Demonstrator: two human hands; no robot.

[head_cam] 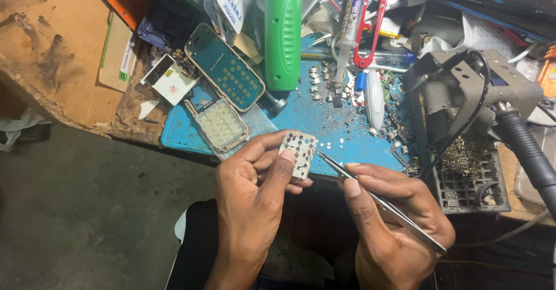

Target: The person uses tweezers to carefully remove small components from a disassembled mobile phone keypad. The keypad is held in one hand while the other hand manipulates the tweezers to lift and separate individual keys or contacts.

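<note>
My left hand (252,191) pinches a small white keypad sheet (299,153) with dark dots, holding it upright over the near edge of the blue work mat (341,125). My right hand (394,220) grips metal tweezers (382,203), and their tip touches the right edge of the keypad sheet. Both hands hover just in front of the bench, above my lap.
On the mat lie a teal phone circuit board (226,67), a clear rubber keypad (220,124), a green cylinder tool (282,32) and scattered small metal parts (333,90). A soldering iron stand (469,122) with black cable sits at right. Red-handled cutters (370,29) and clutter fill the back.
</note>
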